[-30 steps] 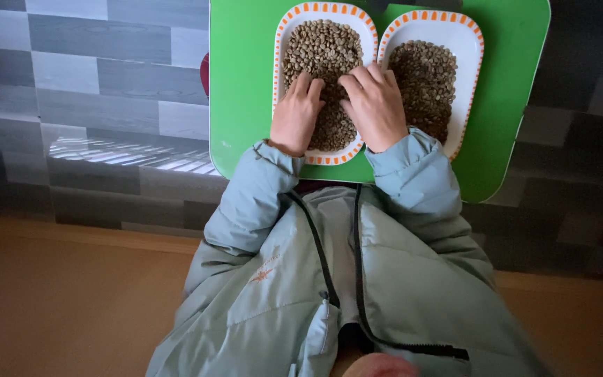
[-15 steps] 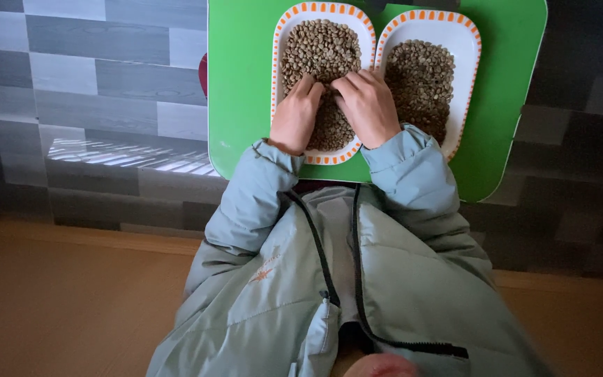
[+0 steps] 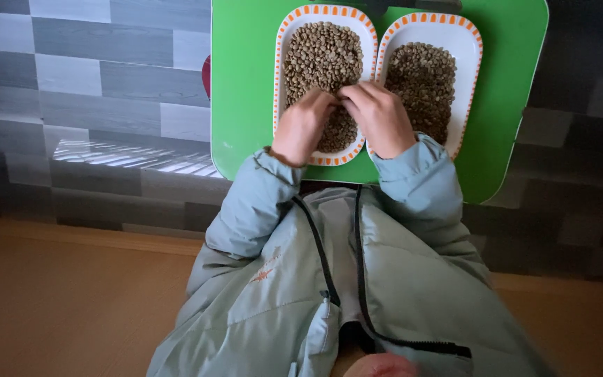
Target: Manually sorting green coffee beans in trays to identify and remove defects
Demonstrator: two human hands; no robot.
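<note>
Two white oval plates with orange-dashed rims stand side by side on a green tray table (image 3: pixel 242 84). The left plate (image 3: pixel 280 63) holds light greenish-brown beans (image 3: pixel 322 52); the right plate (image 3: pixel 470 63) holds darker beans (image 3: pixel 423 73). My left hand (image 3: pixel 301 126) rests on the near part of the left plate's bean pile with its fingers curled into the beans. My right hand (image 3: pixel 380 115) lies over the seam between the two plates, fingertips bent toward the left hand on the left pile. The fingertips of both hands nearly meet. Whether either pinches a bean is hidden.
My pale blue zipped jacket (image 3: pixel 329 279) fills the lower middle. Grey patterned floor tiles (image 3: pixel 92 77) lie to the left and dark tiles (image 3: pixel 581 139) to the right. A tan band of floor (image 3: pixel 57 300) runs along the bottom.
Both hands' fingers have curled in and drawn together over the left plate's beans; a second ago they lay flatter and further apart. The plates and table have not moved.
</note>
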